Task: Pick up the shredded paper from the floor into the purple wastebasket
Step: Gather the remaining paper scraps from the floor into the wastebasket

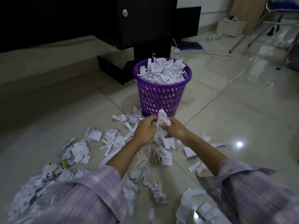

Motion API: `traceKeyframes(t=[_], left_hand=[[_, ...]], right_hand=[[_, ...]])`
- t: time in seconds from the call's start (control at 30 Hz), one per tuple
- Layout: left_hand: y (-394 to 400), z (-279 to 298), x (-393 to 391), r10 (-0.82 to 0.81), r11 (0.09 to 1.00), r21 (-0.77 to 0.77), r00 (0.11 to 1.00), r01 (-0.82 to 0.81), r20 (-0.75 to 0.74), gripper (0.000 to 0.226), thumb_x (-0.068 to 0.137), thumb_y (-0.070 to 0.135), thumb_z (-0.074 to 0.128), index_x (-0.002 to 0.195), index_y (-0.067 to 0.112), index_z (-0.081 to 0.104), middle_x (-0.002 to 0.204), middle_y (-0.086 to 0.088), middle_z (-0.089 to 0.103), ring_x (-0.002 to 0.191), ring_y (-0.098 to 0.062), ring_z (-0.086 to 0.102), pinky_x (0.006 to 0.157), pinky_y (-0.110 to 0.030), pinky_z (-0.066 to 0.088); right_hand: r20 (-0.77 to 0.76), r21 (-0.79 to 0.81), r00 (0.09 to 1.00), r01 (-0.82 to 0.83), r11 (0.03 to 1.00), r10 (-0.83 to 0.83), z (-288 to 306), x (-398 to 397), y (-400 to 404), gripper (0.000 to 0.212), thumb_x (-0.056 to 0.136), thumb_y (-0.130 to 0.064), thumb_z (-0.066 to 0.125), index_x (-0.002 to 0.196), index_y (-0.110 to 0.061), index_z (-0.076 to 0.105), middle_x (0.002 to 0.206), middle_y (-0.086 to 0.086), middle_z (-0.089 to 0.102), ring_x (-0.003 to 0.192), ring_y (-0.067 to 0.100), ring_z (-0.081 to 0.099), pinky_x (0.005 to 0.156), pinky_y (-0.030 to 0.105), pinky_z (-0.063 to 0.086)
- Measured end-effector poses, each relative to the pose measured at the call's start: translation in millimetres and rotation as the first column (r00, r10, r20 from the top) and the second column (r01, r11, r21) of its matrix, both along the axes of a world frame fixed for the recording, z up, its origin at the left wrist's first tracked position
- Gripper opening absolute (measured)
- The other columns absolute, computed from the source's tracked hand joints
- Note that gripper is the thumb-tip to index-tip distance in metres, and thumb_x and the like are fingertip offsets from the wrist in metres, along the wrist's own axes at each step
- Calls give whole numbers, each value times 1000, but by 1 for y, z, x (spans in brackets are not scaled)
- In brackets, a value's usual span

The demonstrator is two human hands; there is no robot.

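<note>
Paper bunch [162, 122] squeezed between left hand [145, 130] and right hand [175, 129], near purple wastebasket [162, 94]. More shredded paper [111, 139] spread on floor [226, 110].

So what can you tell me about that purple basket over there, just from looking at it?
The purple wastebasket looks like moulded plastic: round, tapering toward its base, with a solid rim above walls of small slots. It stands upright on the pale tiled floor, in front of dark furniture. Shredded white paper fills it past the rim and shows through the slots. More scraps lie against its base. Neither hand touches it.
</note>
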State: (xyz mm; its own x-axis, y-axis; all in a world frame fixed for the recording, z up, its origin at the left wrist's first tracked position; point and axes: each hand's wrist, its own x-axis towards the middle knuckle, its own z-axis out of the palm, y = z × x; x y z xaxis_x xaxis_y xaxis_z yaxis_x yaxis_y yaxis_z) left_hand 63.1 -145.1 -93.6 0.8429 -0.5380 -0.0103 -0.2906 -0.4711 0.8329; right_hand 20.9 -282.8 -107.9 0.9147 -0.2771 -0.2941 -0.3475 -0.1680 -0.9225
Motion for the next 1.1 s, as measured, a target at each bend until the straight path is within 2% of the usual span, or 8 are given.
traceKeyframes(t=[0.2, 0.33, 0.43, 0.5, 0.67, 0.87, 1.03, 1.1], left_hand=[[-24, 56, 49, 59, 996, 49, 966, -73, 252, 36, 90, 4, 49, 125, 7, 57, 126, -11, 57, 115, -26, 53, 94, -30, 42], [-40, 84, 78, 38, 985, 141, 921, -100, 388, 37, 90, 6, 45, 127, 1, 49, 132, -17, 49, 124, -32, 45, 98, -38, 40], [-48, 89, 97, -38, 912, 388, 913, -134, 405, 46, 97, 20, 41, 139, 3, 37, 148, -17, 32, 141, -35, 24, 113, -48, 26], [-52, 88, 106, -112, 761, 627, 920, -164, 376, 56, 101, 33, 30, 149, 4, 19, 159, -15, 7, 147, -33, -2, 118, -53, 5], [-56, 76, 121, -200, 601, 785, 923, -148, 328, 65, 103, 42, 12, 151, 2, -4, 160, -13, -8, 148, -26, -13, 118, -53, -8], [-50, 72, 119, -296, 552, 804, 850, -221, 437, 80, 99, 54, 22, 149, 1, -12, 160, -16, -7, 148, -30, -5, 115, -58, -4], [-53, 73, 120, -353, 523, 820, 817, -233, 456, 92, 92, 61, 36, 150, 1, -2, 159, -20, -3, 147, -36, 2, 116, -56, 11], [-52, 77, 124, -382, 518, 825, 802, -224, 459, 89, 90, 61, 41, 149, 3, 8, 158, -16, 7, 145, -35, 10, 113, -53, 20]], right_hand=[[248, -196, 968, 83, 977, -32, 76, 40, -22, 9, 92, -24, 63, 89, -16, 60, 84, -1, 63, 74, 13, 62, 60, 23, 56], [427, -293, 902, 202, 935, -62, 117, 78, -37, 38, 88, -26, 68, 118, -6, 56, 109, 10, 61, 94, 23, 64, 70, 35, 61], [533, -293, 840, 296, 909, -102, 138, 107, -46, 31, 90, -20, 66, 115, -6, 54, 107, 11, 61, 90, 23, 65, 64, 32, 61], [540, -358, 837, 325, 875, -90, 141, 130, -52, 28, 91, -18, 62, 116, -9, 55, 105, 7, 61, 91, 24, 65, 71, 32, 59], [348, -775, 927, 202, 599, 139, 112, 170, -60, 33, 89, -22, 63, 122, -16, 60, 119, 14, 58, 103, 29, 59, 84, 33, 48], [122, -912, 959, 7, 410, 257, 81, 183, -61, 25, 84, -13, 69, 107, -23, 73, 112, 6, 70, 99, 25, 64, 90, 37, 52], [-310, -832, 873, -441, 337, 377, 99, 184, -56, 36, 94, -15, 47, 121, -29, 65, 128, 3, 62, 114, 26, 56, 101, 39, 44], [-448, -692, 811, -581, 428, 375, 108, 186, -51, 36, 99, -23, 38, 130, -24, 58, 131, 6, 58, 116, 29, 57, 101, 41, 46]])
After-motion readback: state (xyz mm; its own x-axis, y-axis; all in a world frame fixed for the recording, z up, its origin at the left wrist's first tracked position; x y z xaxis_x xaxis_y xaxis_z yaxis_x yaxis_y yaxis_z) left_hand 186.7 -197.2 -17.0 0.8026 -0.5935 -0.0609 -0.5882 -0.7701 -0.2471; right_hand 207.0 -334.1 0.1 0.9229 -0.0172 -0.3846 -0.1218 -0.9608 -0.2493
